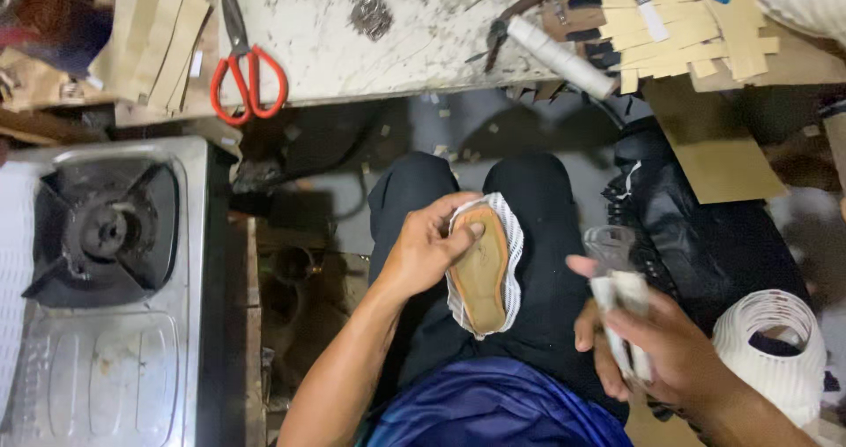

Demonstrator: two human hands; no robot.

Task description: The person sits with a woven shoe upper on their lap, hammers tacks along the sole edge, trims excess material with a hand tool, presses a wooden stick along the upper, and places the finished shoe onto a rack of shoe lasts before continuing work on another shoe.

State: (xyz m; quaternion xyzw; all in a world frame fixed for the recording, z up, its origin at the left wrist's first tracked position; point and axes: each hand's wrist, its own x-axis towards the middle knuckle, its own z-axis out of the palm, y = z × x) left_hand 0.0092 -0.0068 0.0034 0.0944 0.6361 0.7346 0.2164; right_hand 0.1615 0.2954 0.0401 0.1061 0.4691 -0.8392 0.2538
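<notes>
My left hand [423, 253] clamped the mesh-edged shoe insole [480, 275] loosely on my knee, my right hand [648, 346] gripped a blurred tool [617, 293]; the insole could slip.

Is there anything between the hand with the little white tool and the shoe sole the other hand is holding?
Nothing visible. The right hand with the white tool is beside the shoe sole held by the left hand; only the dark trousers lie under the gap.

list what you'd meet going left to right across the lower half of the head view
gas stove → left hand → tan shoe sole wrapped in white mesh → right hand holding a blurred white strip → roll of white mesh
</notes>
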